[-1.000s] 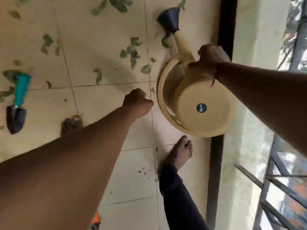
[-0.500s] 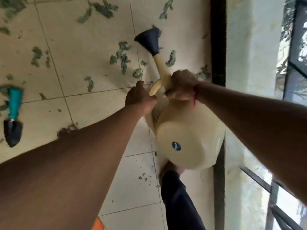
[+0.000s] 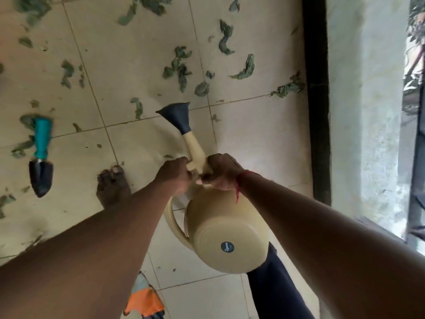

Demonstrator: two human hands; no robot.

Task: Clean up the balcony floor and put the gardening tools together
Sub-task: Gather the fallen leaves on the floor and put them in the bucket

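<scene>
Right hand (image 3: 222,173) curled round spout base of watering can (image 3: 227,233); left hand (image 3: 174,178) grips beside it. Can held off floor (image 3: 128,72), base toward camera. Step: gathering tools. Next, likely: set can by trowel (image 3: 41,155), well left; leaves (image 3: 179,65) unswept.

Tiles under you: floor (image 3: 128,65) of pale cream squares with thin grey grout lines. Along its right edge runs a black skirting (image 3: 315,88). Just right of the skirting you have a whitewashed wall (image 3: 363,88), mottled grey-green. Further right of the skirting is an opening (image 3: 415,42) with dark bars (image 3: 417,180). Daylight enters there and falls brightest on the wall.
</scene>
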